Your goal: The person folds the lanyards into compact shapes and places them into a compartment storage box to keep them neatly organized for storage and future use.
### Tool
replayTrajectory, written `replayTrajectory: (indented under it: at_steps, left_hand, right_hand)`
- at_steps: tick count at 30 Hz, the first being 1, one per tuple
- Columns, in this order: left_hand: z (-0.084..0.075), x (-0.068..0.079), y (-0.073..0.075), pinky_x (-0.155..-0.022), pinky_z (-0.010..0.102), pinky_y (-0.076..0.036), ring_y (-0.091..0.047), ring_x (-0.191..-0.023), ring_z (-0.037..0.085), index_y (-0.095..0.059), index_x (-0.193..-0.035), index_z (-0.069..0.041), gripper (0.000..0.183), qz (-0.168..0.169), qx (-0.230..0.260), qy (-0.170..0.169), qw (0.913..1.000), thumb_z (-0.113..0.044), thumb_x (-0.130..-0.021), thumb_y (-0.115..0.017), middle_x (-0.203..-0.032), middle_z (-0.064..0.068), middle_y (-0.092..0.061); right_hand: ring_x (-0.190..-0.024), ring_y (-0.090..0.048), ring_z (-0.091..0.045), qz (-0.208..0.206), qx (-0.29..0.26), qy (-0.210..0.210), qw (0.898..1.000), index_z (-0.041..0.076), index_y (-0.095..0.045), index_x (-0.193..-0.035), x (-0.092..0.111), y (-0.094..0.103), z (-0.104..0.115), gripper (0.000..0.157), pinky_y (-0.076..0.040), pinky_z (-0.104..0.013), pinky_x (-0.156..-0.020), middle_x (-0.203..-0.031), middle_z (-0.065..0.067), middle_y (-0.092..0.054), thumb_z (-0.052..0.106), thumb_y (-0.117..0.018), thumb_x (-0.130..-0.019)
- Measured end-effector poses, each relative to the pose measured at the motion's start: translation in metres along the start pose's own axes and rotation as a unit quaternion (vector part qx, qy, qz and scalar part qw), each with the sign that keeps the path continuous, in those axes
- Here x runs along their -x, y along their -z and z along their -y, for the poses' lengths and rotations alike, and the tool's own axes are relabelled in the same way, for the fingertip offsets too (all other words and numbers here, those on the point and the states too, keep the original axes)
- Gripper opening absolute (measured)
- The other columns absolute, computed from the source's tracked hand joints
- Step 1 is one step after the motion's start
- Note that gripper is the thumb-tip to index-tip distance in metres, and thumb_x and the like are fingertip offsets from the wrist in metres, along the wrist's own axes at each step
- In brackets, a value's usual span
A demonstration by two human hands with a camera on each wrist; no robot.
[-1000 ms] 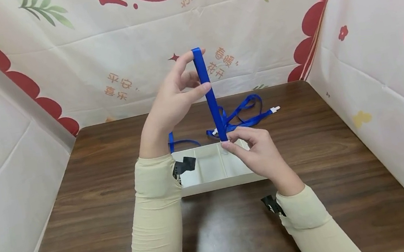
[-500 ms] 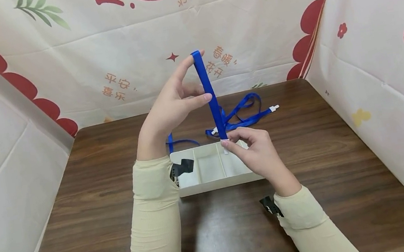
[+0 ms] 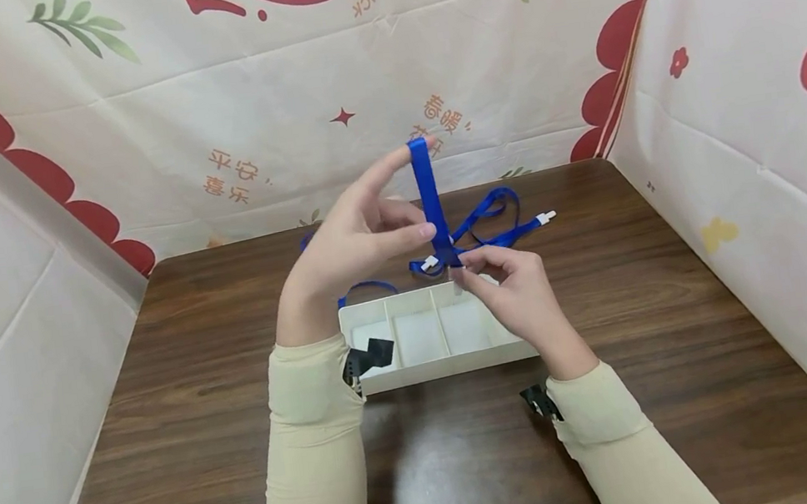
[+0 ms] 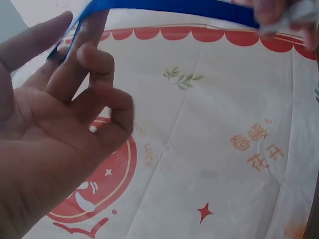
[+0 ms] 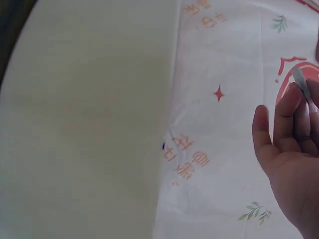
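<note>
Left hand: Your left hand [image 3: 349, 242] is standing with forefinger and thumb wide apart, the other fingers bending; the forefinger is carrying a ribbon loop near its tip, and the thumb tip is touching the strip lower down.
Right hand: Your right hand [image 3: 514, 293] is pinching the strip's lower end between thumb and forefinger, a narrow grip; in the right wrist view a pale, flat tip [image 5: 299, 78] is projecting from the fingertips.
Held lanyard: The glossy, flat blue ribbon lanyard [image 3: 429, 190] is running between your two hands, nearly upright and slightly tilted.
Divided tray: The shallow, off-white rectangular tray [image 3: 455, 367] is lying below your hands, its rear edge appearing just under your right fingertips; your left wrist and right hand are covering its ends.
Resting lanyard: A second blue ribbon lanyard with white clips [image 3: 520, 233] is lying in loose loops beyond the tray.
Left strand: A thin blue strand [image 3: 369, 283] is curving behind the tray, partly hidden by your left hand.
Edges and room: The dark brown wood-grain tabletop [image 3: 684, 318] is extending on both sides of the tray; the printed white cloth [image 3: 242, 104] is rising behind its far edge, well apart from the tray.
</note>
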State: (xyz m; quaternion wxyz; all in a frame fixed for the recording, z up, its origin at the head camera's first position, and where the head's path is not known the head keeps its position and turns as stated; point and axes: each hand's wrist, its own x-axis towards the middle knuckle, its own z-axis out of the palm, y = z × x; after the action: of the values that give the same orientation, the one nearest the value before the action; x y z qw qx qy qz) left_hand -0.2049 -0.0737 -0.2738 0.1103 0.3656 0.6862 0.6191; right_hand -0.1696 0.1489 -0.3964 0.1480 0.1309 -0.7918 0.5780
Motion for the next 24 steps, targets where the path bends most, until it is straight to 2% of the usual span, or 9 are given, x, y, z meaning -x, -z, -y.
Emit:
replayTrajectory:
  at_steps: [2, 4, 7, 9, 14, 17, 18, 21, 24]
  left_hand:
    - [0.003, 0.002, -0.006, -0.064, 0.029, -0.048, -0.067, -0.072, 0.019, -0.032, -0.167, -0.02, 0.081, 0.029, 0.01, 0.002, 0.9995, 0.007, -0.099, -0.066, -0.081, 0.006, -0.075]
    - [0.009, 0.003, -0.012, -0.068, 0.029, -0.052, -0.068, -0.073, 0.017, -0.032, -0.167, -0.021, 0.08, 0.049, 0.026, 0.016, 0.9983, 0.007, -0.099, -0.065, -0.081, 0.004, -0.075]
    - [0.021, 0.003, -0.021, -0.089, 0.032, -0.059, -0.074, -0.082, 0.015, -0.032, -0.167, -0.022, 0.079, 0.069, 0.06, 0.055, 0.9943, 0.006, -0.1, -0.063, -0.083, 0.002, -0.077]
    - [0.03, 0.003, -0.025, -0.106, 0.039, -0.056, -0.077, -0.089, 0.015, -0.031, -0.168, -0.021, 0.079, 0.079, 0.086, 0.08, 0.9899, 0.007, -0.101, -0.062, -0.084, 0.0, -0.079]
    - [0.049, 0.001, -0.032, -0.118, 0.047, -0.049, -0.078, -0.1, 0.013, -0.029, -0.167, -0.016, 0.076, 0.091, 0.113, 0.106, 0.9837, 0.006, -0.101, -0.059, -0.085, -0.005, -0.081]
    - [0.055, -0.001, -0.035, -0.106, 0.039, -0.054, -0.077, -0.094, 0.012, -0.028, -0.167, -0.013, 0.074, 0.094, 0.118, 0.114, 0.9821, 0.003, -0.101, -0.059, -0.083, -0.005, -0.08]
    - [0.056, -0.001, -0.036, -0.096, 0.034, -0.055, -0.074, -0.084, 0.01, -0.028, -0.166, -0.013, 0.074, 0.094, 0.119, 0.116, 0.9817, 0.002, -0.101, -0.059, -0.077, -0.008, -0.077]
    - [0.058, -0.002, -0.04, -0.072, 0.026, -0.042, -0.051, -0.062, 0.012, -0.029, -0.166, -0.013, 0.07, 0.087, 0.128, 0.127, 0.9798, -0.002, -0.102, -0.057, -0.064, -0.008, -0.058]
    - [0.057, -0.001, -0.043, -0.064, 0.027, -0.03, -0.029, -0.058, 0.017, -0.032, -0.165, -0.013, 0.063, 0.078, 0.136, 0.131, 0.9789, -0.006, -0.107, -0.053, -0.063, -0.005, -0.037]
  right_hand:
    - [-0.083, -0.071, -0.002, -0.02, -0.011, 0.007, 1.0, 0.0, -0.076, -0.114, -0.006, 0.002, -0.003, 0.017, -0.057, -0.014, -0.083, -0.089, -0.011, -0.078, 0.002, -0.075, -0.097]
    - [-0.08, -0.07, -0.002, -0.045, -0.022, 0.026, 0.998, -0.003, -0.07, -0.12, -0.011, 0.003, -0.004, 0.024, -0.057, -0.014, -0.081, -0.086, 0.0, -0.077, -0.002, -0.074, -0.096]
    - [-0.085, -0.072, -0.004, -0.084, -0.034, 0.063, 0.994, -0.006, -0.06, -0.125, -0.017, 0.005, -0.004, 0.033, -0.058, -0.014, -0.083, -0.085, 0.017, -0.075, -0.006, -0.074, -0.095]
    - [-0.091, -0.073, -0.005, -0.106, -0.043, 0.085, 0.99, -0.008, -0.055, -0.125, -0.019, 0.006, -0.002, 0.038, -0.059, -0.015, -0.085, -0.086, 0.026, -0.074, -0.007, -0.076, -0.093]
    - [-0.099, -0.075, -0.002, -0.126, -0.064, 0.134, 0.981, -0.011, -0.051, -0.128, -0.019, 0.006, 0.001, 0.046, -0.061, -0.018, -0.087, -0.093, 0.029, -0.075, -0.011, -0.077, -0.09]
    - [-0.094, -0.075, 0.002, -0.135, -0.06, 0.155, 0.977, -0.008, -0.059, -0.13, -0.017, 0.005, 0.002, 0.044, -0.06, -0.018, -0.082, -0.098, 0.029, -0.075, -0.011, -0.077, -0.089]
    - [-0.092, -0.074, 0.003, -0.137, -0.06, 0.161, 0.976, -0.007, -0.063, -0.129, -0.017, 0.005, 0.002, 0.042, -0.06, -0.017, -0.078, -0.098, 0.028, -0.075, -0.012, -0.077, -0.089]
    - [-0.092, -0.073, 0.0, -0.137, -0.078, 0.182, 0.971, -0.006, -0.075, -0.118, -0.016, 0.003, 0.001, 0.03, -0.06, -0.017, -0.075, -0.099, 0.022, -0.077, -0.015, -0.075, -0.089]
    - [-0.095, -0.073, -0.006, -0.137, -0.107, 0.2, 0.964, -0.012, -0.078, -0.107, -0.016, 0.002, -0.001, 0.016, -0.062, -0.019, -0.08, -0.101, 0.017, -0.079, -0.014, -0.072, -0.092]
